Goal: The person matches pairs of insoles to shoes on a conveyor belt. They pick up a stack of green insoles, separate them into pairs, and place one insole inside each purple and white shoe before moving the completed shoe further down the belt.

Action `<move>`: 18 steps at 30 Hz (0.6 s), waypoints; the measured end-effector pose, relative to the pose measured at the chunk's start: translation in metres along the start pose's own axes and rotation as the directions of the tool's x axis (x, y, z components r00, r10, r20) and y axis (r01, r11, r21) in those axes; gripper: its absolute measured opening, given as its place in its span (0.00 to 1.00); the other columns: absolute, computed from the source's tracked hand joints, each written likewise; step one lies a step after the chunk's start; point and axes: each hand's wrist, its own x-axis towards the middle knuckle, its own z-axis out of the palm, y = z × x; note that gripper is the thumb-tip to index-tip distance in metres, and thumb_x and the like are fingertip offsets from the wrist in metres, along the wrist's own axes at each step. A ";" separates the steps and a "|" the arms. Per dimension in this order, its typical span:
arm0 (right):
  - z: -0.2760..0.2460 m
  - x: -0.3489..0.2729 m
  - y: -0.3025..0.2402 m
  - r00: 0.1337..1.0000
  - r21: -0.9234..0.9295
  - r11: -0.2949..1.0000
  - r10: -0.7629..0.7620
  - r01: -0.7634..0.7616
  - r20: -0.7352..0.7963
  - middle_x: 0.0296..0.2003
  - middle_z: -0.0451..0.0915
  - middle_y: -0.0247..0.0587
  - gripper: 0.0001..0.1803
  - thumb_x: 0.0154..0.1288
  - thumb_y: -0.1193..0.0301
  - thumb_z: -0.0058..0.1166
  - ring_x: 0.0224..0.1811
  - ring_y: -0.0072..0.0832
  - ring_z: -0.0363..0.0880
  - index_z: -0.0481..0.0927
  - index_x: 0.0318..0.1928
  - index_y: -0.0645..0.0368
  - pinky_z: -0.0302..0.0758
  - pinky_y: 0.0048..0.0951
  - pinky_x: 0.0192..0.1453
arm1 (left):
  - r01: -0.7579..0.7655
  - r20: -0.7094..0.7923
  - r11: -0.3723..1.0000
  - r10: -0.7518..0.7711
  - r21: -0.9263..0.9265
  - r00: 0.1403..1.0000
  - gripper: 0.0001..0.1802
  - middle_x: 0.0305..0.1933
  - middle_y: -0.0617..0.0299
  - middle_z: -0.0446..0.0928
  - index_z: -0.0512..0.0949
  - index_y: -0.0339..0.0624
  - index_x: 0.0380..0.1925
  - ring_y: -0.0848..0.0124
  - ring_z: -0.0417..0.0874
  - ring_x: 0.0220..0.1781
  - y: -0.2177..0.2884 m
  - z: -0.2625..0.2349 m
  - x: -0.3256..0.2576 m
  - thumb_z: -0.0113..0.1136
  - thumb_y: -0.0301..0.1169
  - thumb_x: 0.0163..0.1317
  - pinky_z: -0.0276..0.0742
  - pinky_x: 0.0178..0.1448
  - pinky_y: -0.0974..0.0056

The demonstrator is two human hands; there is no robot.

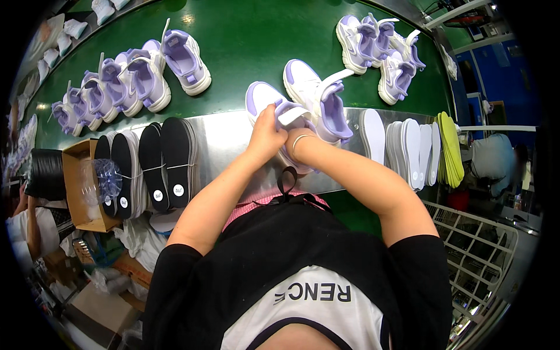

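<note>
Both hands clamped on a white-and-lilac strapped sneaker point(274, 108) at the silver tabletop edge point(224, 140): left hand point(265, 137) pinching the strap, right hand point(291, 146) mostly hidden inside, long axis running away toward the green conveyor belt point(245, 35).

A white-and-lilac sneaker point(269, 104) lies on the metal ledge, strap lifted open.

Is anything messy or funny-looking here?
Mostly tidy. The odd bit is the group of purple-and-white shoes at the belt's far right: they lie heaped and tipped against each other, while the row on the left stands in line. Both hands are on one shoe at the metal ledge.
</note>
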 end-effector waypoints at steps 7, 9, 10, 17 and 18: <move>0.019 0.003 0.015 0.997 0.019 0.999 0.032 -0.033 0.074 0.37 0.77 0.43 0.16 0.54 0.66 0.41 0.41 0.33 0.75 0.76 0.39 0.59 0.67 0.33 0.47 | -0.046 0.008 0.999 0.046 0.017 0.999 0.27 0.41 0.42 0.68 0.62 0.29 0.44 0.49 0.68 0.46 -0.001 0.006 0.002 0.46 0.17 0.37 0.64 0.51 0.58; 0.012 -0.007 0.015 0.981 0.007 1.000 -0.006 0.005 0.193 0.34 0.78 0.46 0.16 0.52 0.65 0.42 0.40 0.34 0.76 0.76 0.38 0.61 0.63 0.35 0.50 | -0.058 -0.017 0.998 0.058 0.009 0.998 0.27 0.40 0.42 0.69 0.62 0.29 0.44 0.49 0.68 0.45 -0.008 0.008 0.002 0.46 0.17 0.37 0.65 0.50 0.58; 0.000 -0.030 0.012 0.983 -0.009 0.997 -0.071 0.074 0.167 0.34 0.77 0.47 0.17 0.51 0.66 0.43 0.40 0.35 0.76 0.73 0.40 0.62 0.61 0.38 0.51 | -0.069 -0.041 0.998 0.070 0.003 0.997 0.26 0.39 0.42 0.69 0.62 0.29 0.44 0.49 0.69 0.45 -0.011 0.007 0.001 0.47 0.17 0.37 0.65 0.49 0.58; 0.022 -0.049 0.024 0.991 0.036 0.994 -0.107 0.105 0.085 0.34 0.77 0.48 0.22 0.46 0.71 0.44 0.40 0.37 0.75 0.66 0.45 0.65 0.51 0.45 0.55 | -0.023 -0.003 1.000 0.023 -0.007 1.000 0.22 0.39 0.53 0.69 0.64 0.36 0.43 0.65 0.71 0.42 -0.006 0.019 0.004 0.46 0.18 0.41 0.67 0.46 0.66; 0.024 -0.048 0.026 0.987 0.031 0.991 -0.131 0.128 0.094 0.32 0.77 0.49 0.22 0.49 0.68 0.44 0.38 0.40 0.75 0.65 0.45 0.64 0.52 0.45 0.54 | -0.030 -0.042 0.999 0.028 -0.045 0.999 0.20 0.37 0.49 0.70 0.65 0.34 0.41 0.60 0.73 0.41 -0.011 0.021 0.004 0.47 0.19 0.42 0.68 0.44 0.63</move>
